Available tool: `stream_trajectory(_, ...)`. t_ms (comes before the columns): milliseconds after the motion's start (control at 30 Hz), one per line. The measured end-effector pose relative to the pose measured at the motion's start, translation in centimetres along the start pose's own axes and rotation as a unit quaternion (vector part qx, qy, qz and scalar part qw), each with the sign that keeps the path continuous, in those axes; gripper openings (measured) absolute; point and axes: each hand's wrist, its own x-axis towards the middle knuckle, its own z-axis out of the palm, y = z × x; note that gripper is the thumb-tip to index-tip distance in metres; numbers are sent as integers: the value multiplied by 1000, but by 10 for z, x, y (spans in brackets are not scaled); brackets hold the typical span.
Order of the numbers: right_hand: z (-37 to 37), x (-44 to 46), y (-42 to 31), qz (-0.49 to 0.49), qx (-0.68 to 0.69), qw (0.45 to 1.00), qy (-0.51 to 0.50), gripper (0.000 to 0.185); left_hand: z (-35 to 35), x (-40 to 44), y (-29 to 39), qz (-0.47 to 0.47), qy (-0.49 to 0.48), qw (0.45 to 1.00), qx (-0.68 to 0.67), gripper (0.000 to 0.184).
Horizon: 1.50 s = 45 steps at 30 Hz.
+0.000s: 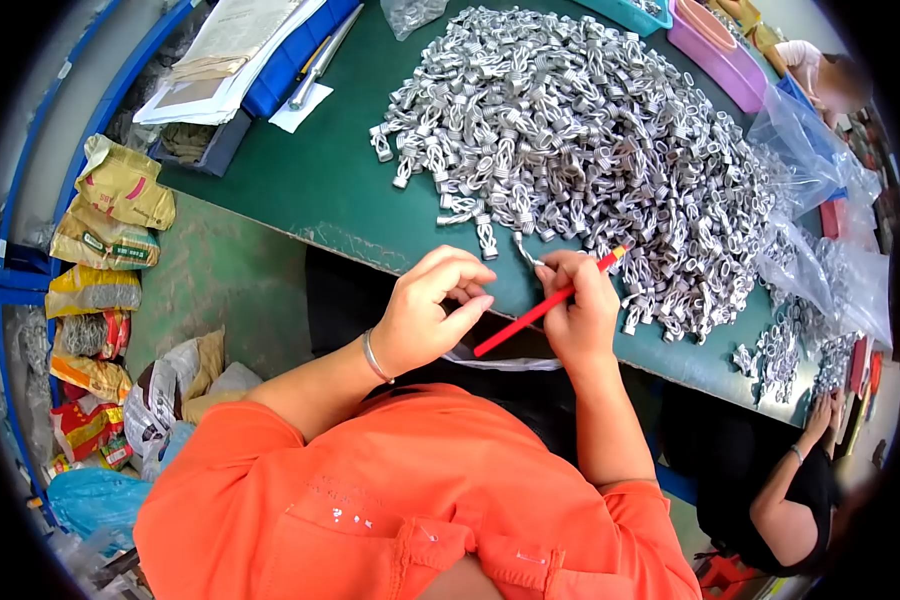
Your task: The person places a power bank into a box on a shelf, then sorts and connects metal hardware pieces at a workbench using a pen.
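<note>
My right hand [580,305] is closed around a red pencil [523,325], which slants across the table's front edge with its yellow end up. A small grey metal loop piece [527,251] sits at the thumb and fingertips of that same hand. To its left, my left hand [440,303] is loosely curled, thumb and fingers apart, with nothing visible between them. A big heap of grey metal loop pieces [580,150] covers the green table [355,190] just beyond both hands. One loose piece [486,237] lies close to my left fingertips.
Papers [220,50] and a blue bin [280,60] stand at the back left. A pink basin [715,50] is at the back right. Clear plastic bags [830,250] lie on the right, near a co-worker's arm [785,490]. Sacks [110,240] line the left shelf.
</note>
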Motion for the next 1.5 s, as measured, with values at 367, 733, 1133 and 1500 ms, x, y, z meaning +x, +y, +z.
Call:
stream_trajectory(367, -22, -23, -20, 329, 433, 839, -23, 24, 7, 3, -1, -50, -61, 995, -66, 25)
stream_trajectory(733, -19, -42, -12, 128, 372, 919, -4, 31, 6, -3, 0, 32, -73, 989, -126, 26)
stream_trajectory(1133, -24, -46, -16, 147, 390, 909, -6, 28, 5, -4, 4, -3, -60, 994, -92, 17)
stream_trajectory(1500, 0, -2, -15, -6, 62, 997, -47, 28, -11, -10, -4, 31, -32, 996, 79, 11)
